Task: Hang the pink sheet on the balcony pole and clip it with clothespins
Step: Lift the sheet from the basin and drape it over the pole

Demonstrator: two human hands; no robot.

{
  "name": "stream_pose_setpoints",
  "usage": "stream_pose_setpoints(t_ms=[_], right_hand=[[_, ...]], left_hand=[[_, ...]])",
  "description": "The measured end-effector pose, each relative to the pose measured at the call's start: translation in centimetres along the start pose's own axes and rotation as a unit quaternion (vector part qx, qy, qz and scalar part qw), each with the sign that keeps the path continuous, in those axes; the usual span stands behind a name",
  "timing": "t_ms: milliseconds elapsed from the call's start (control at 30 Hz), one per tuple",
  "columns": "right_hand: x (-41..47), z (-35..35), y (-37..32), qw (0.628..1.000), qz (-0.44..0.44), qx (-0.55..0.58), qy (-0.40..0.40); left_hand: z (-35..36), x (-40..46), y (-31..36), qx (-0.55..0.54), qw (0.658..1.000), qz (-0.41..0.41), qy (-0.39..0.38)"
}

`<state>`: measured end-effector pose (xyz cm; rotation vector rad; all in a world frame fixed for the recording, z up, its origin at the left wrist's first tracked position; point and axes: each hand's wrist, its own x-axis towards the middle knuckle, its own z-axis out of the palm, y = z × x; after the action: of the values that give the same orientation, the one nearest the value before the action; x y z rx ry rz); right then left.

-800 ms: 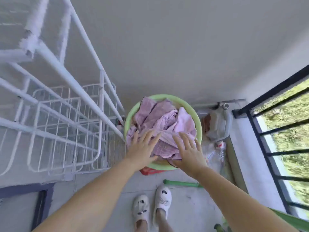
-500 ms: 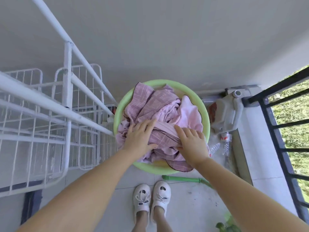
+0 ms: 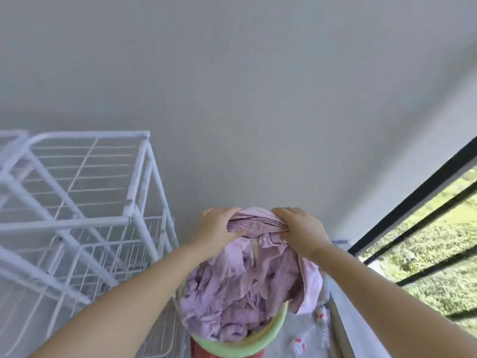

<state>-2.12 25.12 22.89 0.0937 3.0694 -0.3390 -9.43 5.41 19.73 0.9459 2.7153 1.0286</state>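
The pink sheet [image 3: 242, 288] is bunched up and rises out of a green basin [image 3: 273, 337] at the bottom centre. My left hand [image 3: 216, 228] grips the top fold of the sheet on its left side. My right hand [image 3: 299, 228] grips the same fold on its right, a short stretch of patterned cloth pulled taut between them. Both hands are raised above the basin, and the sheet's lower part still trails into it. No pole and no clothespins are in view.
A white wire drying rack [image 3: 77, 218] stands to the left, close to the basin. A black balcony railing [image 3: 413, 202] with grass behind it runs along the right. A plain grey wall [image 3: 232, 86] fills the upper view. A red object [image 3: 201, 352] sits under the basin.
Both hands closed on the sheet and lifted its top fold up out of the basin. The view tilted up, so the feet and floor dropped out of sight.
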Motion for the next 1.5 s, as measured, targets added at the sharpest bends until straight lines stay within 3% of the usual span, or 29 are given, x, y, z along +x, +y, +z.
stream_pose_setpoints(t_ms=[200, 400, 533, 800, 1033, 1167, 1267, 1367, 1400, 1500], right_hand=[[-2.8, -19.2, -2.7, 0.985, -0.042, -0.115, 0.118], [-8.4, -33.5, -4.6, 0.935, -0.044, -0.284, 0.209], [-12.6, -41.4, -5.0, 0.895, -0.014, -0.339, 0.291], [-24.9, -56.6, -6.3, 0.797, 0.069, -0.42, 0.429], [-41.4, -66.3, -5.8, 0.741, 0.182, -0.436, 0.478], [-51.8, -67.8, -5.0, 0.718, 0.314, -0.447, 0.432], [-57.3, -67.0, -4.5, 0.724, 0.411, -0.483, 0.27], [-60.0, -65.7, -3.9, 0.778, 0.529, -0.319, 0.114], [-60.4, -64.9, -4.0, 0.778, 0.557, -0.282, 0.064], [-60.9, -63.1, -4.6, 0.797, 0.558, -0.232, 0.02]], left_hand=[[-13.0, 2.5, 12.4, -0.021, 0.99, 0.115, 0.073], [-21.4, 3.1, 23.8, -0.019, 0.98, 0.182, 0.081], [-25.5, 2.5, 32.4, -0.005, 0.962, 0.24, 0.126], [-31.6, -2.0, 51.0, 0.031, 0.893, 0.347, 0.284], [-33.6, -9.5, 67.6, 0.02, 0.827, 0.453, 0.332], [-31.4, -13.9, 76.4, -0.024, 0.804, 0.514, 0.299], [-28.2, -16.5, 80.5, -0.01, 0.804, 0.543, 0.243], [-24.7, -17.9, 81.9, -0.001, 0.819, 0.547, 0.173], [-23.8, -18.2, 81.8, 0.002, 0.829, 0.541, 0.141], [-22.6, -18.9, 79.8, 0.031, 0.864, 0.503, 0.015]])
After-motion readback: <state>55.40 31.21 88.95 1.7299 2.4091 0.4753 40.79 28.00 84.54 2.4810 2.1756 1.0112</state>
